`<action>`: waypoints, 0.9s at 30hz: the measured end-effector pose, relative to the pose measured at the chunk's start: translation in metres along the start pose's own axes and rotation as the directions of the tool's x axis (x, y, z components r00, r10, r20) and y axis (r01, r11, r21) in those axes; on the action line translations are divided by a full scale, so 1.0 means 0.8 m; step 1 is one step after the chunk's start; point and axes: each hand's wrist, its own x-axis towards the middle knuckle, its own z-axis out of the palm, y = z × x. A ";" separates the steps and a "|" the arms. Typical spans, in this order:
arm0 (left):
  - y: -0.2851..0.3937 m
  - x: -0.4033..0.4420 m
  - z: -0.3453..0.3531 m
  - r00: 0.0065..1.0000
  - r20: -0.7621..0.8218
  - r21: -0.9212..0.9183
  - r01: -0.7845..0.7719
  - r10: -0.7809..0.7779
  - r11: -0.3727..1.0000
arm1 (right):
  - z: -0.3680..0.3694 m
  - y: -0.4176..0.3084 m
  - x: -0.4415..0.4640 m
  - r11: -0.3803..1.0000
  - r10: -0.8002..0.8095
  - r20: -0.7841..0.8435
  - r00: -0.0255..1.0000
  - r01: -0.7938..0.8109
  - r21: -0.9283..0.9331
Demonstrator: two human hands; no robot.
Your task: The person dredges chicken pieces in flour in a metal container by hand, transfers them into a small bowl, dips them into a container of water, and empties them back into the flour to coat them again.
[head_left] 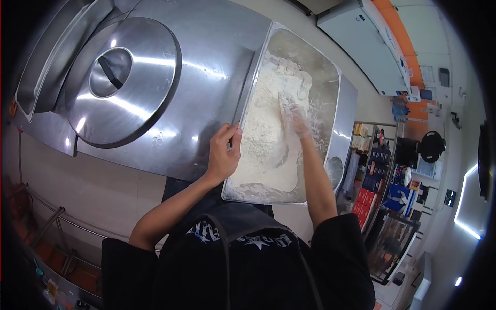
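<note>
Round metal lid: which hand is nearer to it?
Left. The left hand is at the pan's rim, apart from the lid; the right hand is farther off, in white powder.

The left arm (173, 207) is forming a bend; the left hand (224, 156) is showing curled fingers (222, 134). The straighter right arm (318, 181) and gloved right hand (294, 116) are pointing forward.

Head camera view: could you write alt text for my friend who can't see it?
A person's right hand, in a clear glove, reaches into pale powder in a deep metal tray. The bare left hand is at the tray's left edge. Further left, a round metal lid lies on a steel counter.
</note>
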 end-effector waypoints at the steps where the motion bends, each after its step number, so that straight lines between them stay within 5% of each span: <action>1: 0.002 0.000 -0.001 1.000 0.004 0.007 0.001 -0.001 1.000 | 0.010 0.023 0.020 0.996 -0.014 -0.017 1.000 0.015 0.084; 2: 0.003 0.001 -0.002 1.000 0.004 0.016 0.001 -0.001 1.000 | 0.022 0.056 0.045 0.872 -0.070 -0.012 0.997 0.067 0.485; 4: 0.003 -0.001 -0.002 1.000 -0.011 0.015 -0.001 0.001 1.000 | 0.040 0.035 0.066 0.871 -0.207 -0.048 0.977 0.206 0.445; 5: 0.005 -0.001 -0.003 1.000 -0.011 0.013 0.005 -0.005 1.000 | 0.043 -0.025 0.056 0.954 -0.300 -0.038 0.953 0.300 -0.010; 6: 0.005 0.001 -0.002 1.000 -0.008 0.010 0.011 -0.011 1.000 | 0.049 -0.062 0.050 0.820 -0.377 0.007 0.926 0.337 -0.462; 8: 0.003 0.001 -0.002 1.000 -0.001 0.015 0.013 -0.013 1.000 | 0.076 -0.033 0.052 0.950 -0.179 -0.015 0.984 0.177 0.257; 10: 0.004 0.001 -0.001 1.000 -0.002 0.016 0.010 -0.010 1.000 | 0.076 -0.031 0.039 0.969 -0.067 0.116 0.991 0.037 0.245; 11: 0.003 0.002 0.000 1.000 -0.001 0.015 0.013 -0.013 1.000 | 0.063 -0.033 0.034 0.990 -0.018 0.197 0.980 0.045 -0.135; 12: 0.001 0.002 0.001 1.000 -0.002 0.013 0.018 -0.018 1.000 | 0.056 -0.038 0.028 0.866 0.062 0.256 0.965 0.076 -0.495; 13: 0.001 0.001 0.001 1.000 -0.005 0.010 0.024 -0.024 1.000 | 0.057 -0.026 0.010 0.978 0.109 0.196 0.974 -0.069 -0.199; 15: 0.000 0.000 0.000 1.000 0.002 0.024 0.014 -0.014 1.000 | 0.069 0.000 -0.042 0.854 0.242 0.131 0.961 -0.275 0.441; 17: 0.000 0.004 0.000 1.000 -0.001 0.033 0.004 -0.004 0.999 | 0.022 0.016 -0.056 0.851 0.182 0.233 0.955 -0.272 0.449; 20: 0.001 -0.001 -0.001 1.000 -0.006 0.036 0.020 -0.020 0.999 | -0.037 0.006 -0.060 0.916 0.248 0.252 0.935 -0.311 0.252; 25: -0.003 0.001 0.002 1.000 -0.013 0.039 -0.019 0.019 0.999 | 0.032 -0.002 -0.094 0.981 -0.194 0.132 0.972 0.191 0.031; 27: 0.002 0.001 0.001 1.000 -0.003 0.031 0.008 -0.008 0.999 | 0.052 -0.048 -0.109 0.920 -0.035 0.341 0.940 0.163 -0.355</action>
